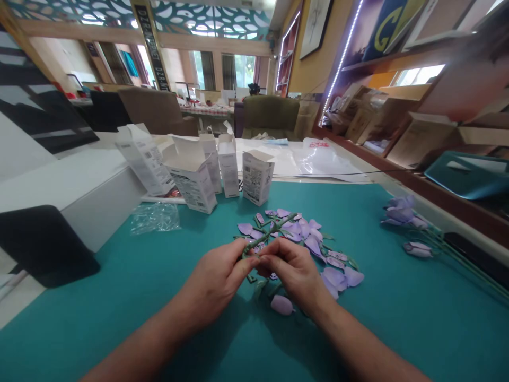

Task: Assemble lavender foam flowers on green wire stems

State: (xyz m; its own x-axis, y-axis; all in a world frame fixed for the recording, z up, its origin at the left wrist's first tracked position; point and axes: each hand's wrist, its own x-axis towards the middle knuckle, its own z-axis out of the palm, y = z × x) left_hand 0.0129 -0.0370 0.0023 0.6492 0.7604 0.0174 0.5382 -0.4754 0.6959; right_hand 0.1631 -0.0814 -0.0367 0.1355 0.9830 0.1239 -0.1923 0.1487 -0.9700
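Observation:
My left hand (222, 276) is closed around a green plastic flower stem (271, 231) that slants up to the right. Close beside it, the fingers of my right hand (292, 268) pinch together at the stem's lower end; whatever small piece they hold is hidden. Beyond and around the hands, loose purple petals (300, 228) and small green parts lie in a heap on the teal mat (151, 313). A pale purple bud (282, 304) rests on the mat just below my right hand. More petals (342, 278) lie to its right.
Several opened white boxes (194, 183) stand at the back, with crumpled clear plastic (155, 217) before them. A purple flower (400, 211) with long stems lies at right beside a dark object (477, 254). A black panel (45, 246) leans at left.

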